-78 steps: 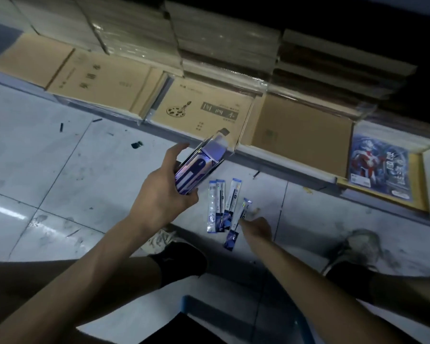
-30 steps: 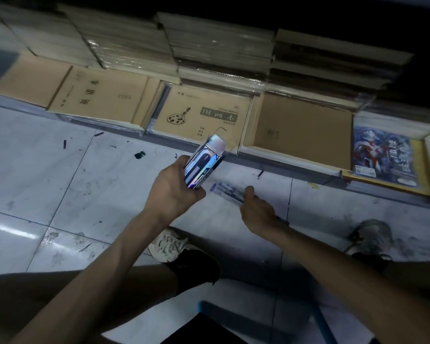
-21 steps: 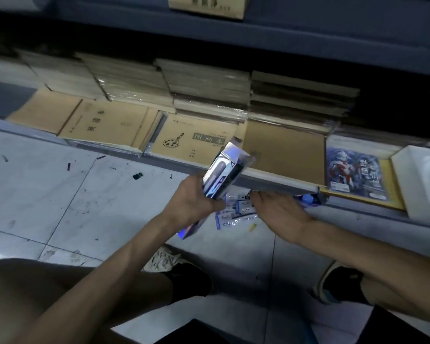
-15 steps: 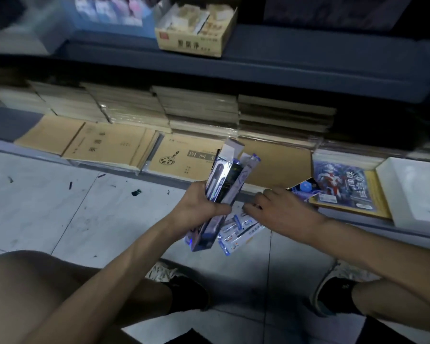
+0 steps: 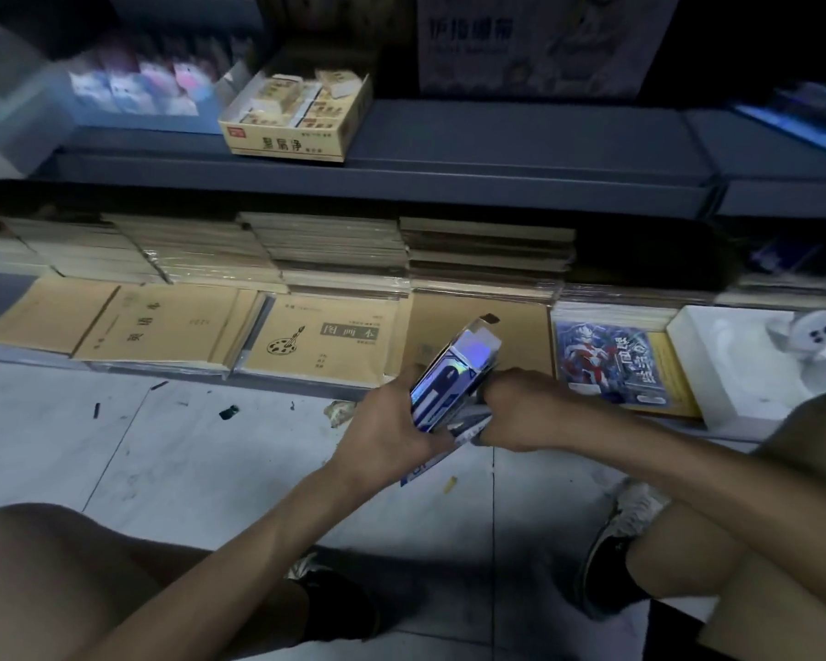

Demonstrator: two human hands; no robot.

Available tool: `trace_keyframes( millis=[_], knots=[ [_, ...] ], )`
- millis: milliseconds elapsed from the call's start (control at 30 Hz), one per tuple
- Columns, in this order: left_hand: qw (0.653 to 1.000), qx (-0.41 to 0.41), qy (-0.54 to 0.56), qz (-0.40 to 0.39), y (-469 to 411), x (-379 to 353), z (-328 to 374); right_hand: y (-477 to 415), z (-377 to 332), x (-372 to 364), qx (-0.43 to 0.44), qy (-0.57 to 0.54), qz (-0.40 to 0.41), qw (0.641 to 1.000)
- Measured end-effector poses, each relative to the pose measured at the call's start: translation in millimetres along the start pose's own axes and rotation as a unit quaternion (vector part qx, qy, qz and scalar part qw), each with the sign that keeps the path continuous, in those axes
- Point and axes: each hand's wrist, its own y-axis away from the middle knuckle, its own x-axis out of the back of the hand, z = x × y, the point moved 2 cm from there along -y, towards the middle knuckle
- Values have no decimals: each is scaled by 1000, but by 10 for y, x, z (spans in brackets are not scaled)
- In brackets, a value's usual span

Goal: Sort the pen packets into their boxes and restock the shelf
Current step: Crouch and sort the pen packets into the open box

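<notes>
— Where is everything right now?

— My left hand (image 5: 387, 431) grips the pen box (image 5: 451, 376) round its lower half. The box is tilted, and its open flap (image 5: 485, 323) points up toward the notebooks (image 5: 315, 341) behind it. Just right of it, tucked low against the box, are the pen packets (image 5: 470, 422). My right hand (image 5: 520, 415) is curled round them, knuckles close against the box.

— So what can go wrong?

— I see 3 things. First, the packets are bunched at the box's side, not at its mouth. If I push from here, they will likely jam against the wall or buckle. Second, 1 blue-and-white end pokes out below my left palm. I can't tell whether either hand really has it, so it may slide to the floor (image 5: 211, 446). Third, the flap hangs loose and could fold inward and block the opening.

— And the box itself?

— My grip sits low and the box leans. A hard shove from the right could twist it out of my fingers.
</notes>
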Motion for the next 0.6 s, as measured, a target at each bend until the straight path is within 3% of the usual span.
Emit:
trace_keyframes(
  millis=[100, 200, 300, 367, 433, 600],
  knots=[
    [1000, 5, 11, 17, -2, 0, -8, -171, 2, -19, -18, -81, -106, 991],
    [1000, 0, -3, 5, -28, 5, -14, -225, 9, 53, -42, -185, -217, 958],
    [1000, 5, 17, -18, -43, 25, -25, -230, 85, 128, -75, -343, -311, 883],
    [999, 14, 29, -38, -44, 15, -48, -226, 136, 143, -81, -379, -384, 838],
    [999, 15, 29, -40, -39, -10, -77, -241, 177, 141, -66, -383, -410, 825],
    [998, 31, 47, -22, -83, -12, -130, -198, 213, 162, -57, -431, -389, 812]
  ],
)
